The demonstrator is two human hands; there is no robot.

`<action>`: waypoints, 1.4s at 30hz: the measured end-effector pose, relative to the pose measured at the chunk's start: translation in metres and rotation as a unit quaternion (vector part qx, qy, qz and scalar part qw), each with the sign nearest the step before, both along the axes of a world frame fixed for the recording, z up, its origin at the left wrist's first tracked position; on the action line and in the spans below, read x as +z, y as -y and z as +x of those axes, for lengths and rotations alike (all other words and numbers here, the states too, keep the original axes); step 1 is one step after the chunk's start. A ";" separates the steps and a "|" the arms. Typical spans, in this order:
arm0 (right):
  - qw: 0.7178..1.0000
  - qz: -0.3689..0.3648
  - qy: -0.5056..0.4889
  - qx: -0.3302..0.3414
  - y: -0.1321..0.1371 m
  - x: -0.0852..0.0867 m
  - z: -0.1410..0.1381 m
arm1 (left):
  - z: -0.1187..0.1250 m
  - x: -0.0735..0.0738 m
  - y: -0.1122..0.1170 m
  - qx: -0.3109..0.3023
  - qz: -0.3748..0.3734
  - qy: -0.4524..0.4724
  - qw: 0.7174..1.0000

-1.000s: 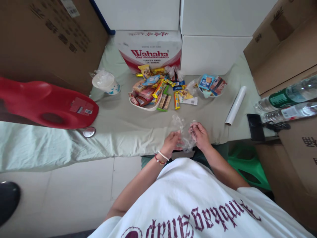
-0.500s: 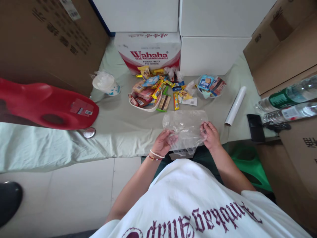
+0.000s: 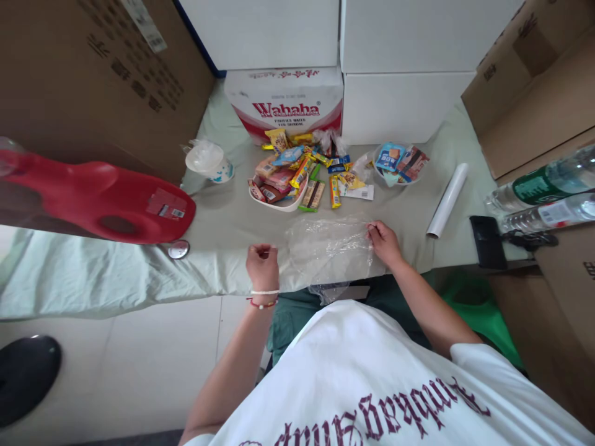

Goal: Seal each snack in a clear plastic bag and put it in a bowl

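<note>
A clear plastic bag (image 3: 332, 251) lies spread at the table's front edge, its lower part drooping over it. My right hand (image 3: 385, 243) pinches the bag's right edge between thumb and fingers. To the left of the bag, my left hand (image 3: 263, 266) is raised with its fingers curled together; whatever it may hold is hidden. A gap shows between that hand and the bag. Beyond the bag sits a white tray (image 3: 288, 205) heaped with wrapped snacks (image 3: 281, 178). Several more packets, among them a yellow one (image 3: 334, 192), lie beside it.
A clear bowl (image 3: 395, 182) of packets stands back right, near a white roll (image 3: 447, 201), a black phone (image 3: 487, 241) and water bottles (image 3: 548, 186). On the left are a paper cup (image 3: 211, 164), a red jug (image 3: 116, 201) and a round tin (image 3: 178, 249). Boxes (image 3: 288, 111) line the back.
My left hand has come off the bag and moved left, its fingers now curled. The bag has shifted slightly left and flattened. My right hand still grips its right edge.
</note>
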State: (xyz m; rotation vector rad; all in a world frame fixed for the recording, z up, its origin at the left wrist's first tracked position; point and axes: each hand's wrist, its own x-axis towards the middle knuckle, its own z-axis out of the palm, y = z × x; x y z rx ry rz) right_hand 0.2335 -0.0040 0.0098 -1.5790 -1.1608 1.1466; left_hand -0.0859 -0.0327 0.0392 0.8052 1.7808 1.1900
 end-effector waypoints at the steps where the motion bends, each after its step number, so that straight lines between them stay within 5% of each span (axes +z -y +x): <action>1: 1.000 0.012 0.015 0.006 -0.003 0.000 -0.002 | 0.007 0.002 0.002 0.009 0.025 -0.044 0.999; 4: 0.997 0.043 0.052 0.028 -0.008 -0.003 -0.003 | 0.037 0.001 0.004 -0.117 0.108 -0.225 0.961; 8: 0.988 0.046 0.141 0.050 -0.011 -0.008 0.021 | 0.056 -0.020 0.000 -0.365 0.099 -0.407 0.831; 12: 0.957 0.006 0.276 0.092 -0.028 0.004 0.053 | 0.043 -0.041 0.002 -0.420 0.070 -0.488 0.762; 15: 0.920 0.073 0.367 0.119 -0.059 0.028 0.038 | 0.036 -0.043 0.007 -0.437 0.070 -0.520 0.730; 17: 0.873 0.150 0.408 0.219 -0.085 0.045 0.004 | 0.037 -0.042 0.008 -0.444 0.065 -0.528 0.721; 20: 0.756 0.220 0.459 0.412 -0.122 0.059 -0.062 | 0.039 -0.040 0.008 -0.445 0.063 -0.532 0.717; 22: 0.703 0.229 0.489 0.462 -0.142 0.059 -0.096 | 0.040 -0.041 0.008 -0.442 0.063 -0.533 0.719; 24: 0.680 0.210 0.516 0.478 -0.155 0.053 -0.116 | 0.039 -0.042 0.007 -0.439 0.064 -0.532 0.721; 29: 0.667 0.131 0.568 0.465 -0.171 0.050 -0.116 | 0.038 -0.042 0.007 -0.447 0.068 -0.523 0.722; 33: 0.693 0.181 0.551 0.429 -0.160 0.088 -0.097 | 0.037 -0.042 0.008 -0.447 0.068 -0.513 0.730; 37: 0.728 0.186 0.528 0.395 -0.114 0.128 -0.078 | 0.037 -0.041 0.006 -0.445 0.071 -0.501 0.739; 39: 0.715 0.154 0.525 0.435 -0.085 0.127 -0.073 | 0.037 -0.042 0.001 -0.451 0.071 -0.497 0.738; 42: 0.684 0.115 0.525 0.493 -0.049 0.098 -0.070 | 0.032 -0.042 -0.014 -0.461 0.070 -0.498 0.731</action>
